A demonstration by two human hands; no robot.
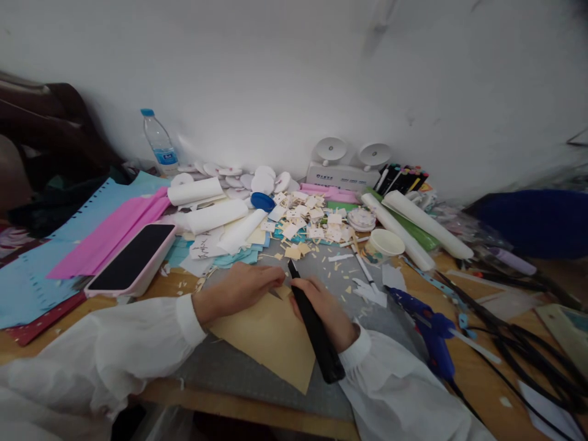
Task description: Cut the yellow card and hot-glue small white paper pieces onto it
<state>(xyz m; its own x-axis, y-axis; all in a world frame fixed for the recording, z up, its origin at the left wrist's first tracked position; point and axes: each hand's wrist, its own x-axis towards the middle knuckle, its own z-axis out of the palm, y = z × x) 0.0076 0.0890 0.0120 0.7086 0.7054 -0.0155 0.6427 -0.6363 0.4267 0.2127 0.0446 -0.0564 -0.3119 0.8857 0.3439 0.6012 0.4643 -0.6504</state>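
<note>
My right hand [324, 309] is wrapped round a black utility knife [316, 334]. The knife tilts, its blade end pointing up and away from me. My left hand [245, 286] has its fingers pressed together at the far edge of a tan paper sheet [271, 334]; what they pinch, if anything, is too small to make out. Between my hands a thin pointed sliver [275, 293] shows over the sheet. The paper lies on a grey cutting mat [202, 367]. Just beyond my hands is a heap of small cream paper cutouts [301, 217] with thin legs.
A blue glue gun [429, 327] and large black scissors [523, 343] lie at right. A paper cup [384, 243] stands beyond my right hand. A phone [133, 260] lies at left, a water bottle [160, 144] behind it. White rolls [209, 216] crowd the back.
</note>
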